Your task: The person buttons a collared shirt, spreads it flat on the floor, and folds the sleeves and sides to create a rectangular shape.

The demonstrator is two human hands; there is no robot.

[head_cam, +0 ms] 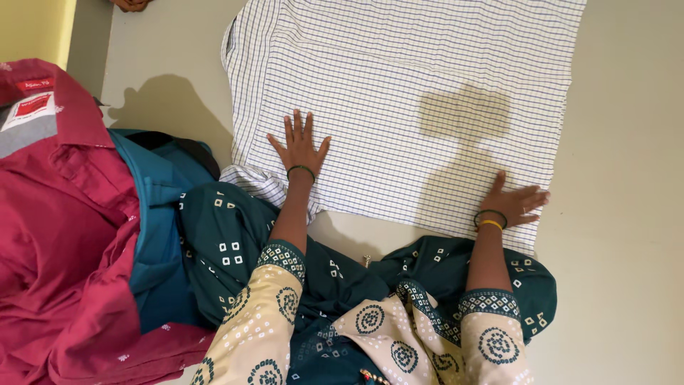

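- Checked shirt (406, 93) lies flat on the floor (627, 214), spread straight ahead of you, long axis running away from you.
- Red garment pile (64, 214) sits to your left, w/ a teal one beside it.
- Left hand (299, 148): grip released, palm flat on the shirt's near-left part.
- Right hand (514, 204): also flat, fingers spread, at the near-right corner, closer to the edge.

— What lay on the left?

— A big red shirt (50, 214) was bunched up there. A blue cloth (153, 235) was tucked right beside it, touching it.

— Anything else?

— The floor (627, 214) was pale and smooth. A yellow wall (32, 28) showed in the top left corner. Someone else's fingers (130, 4) peeked in at the top edge.
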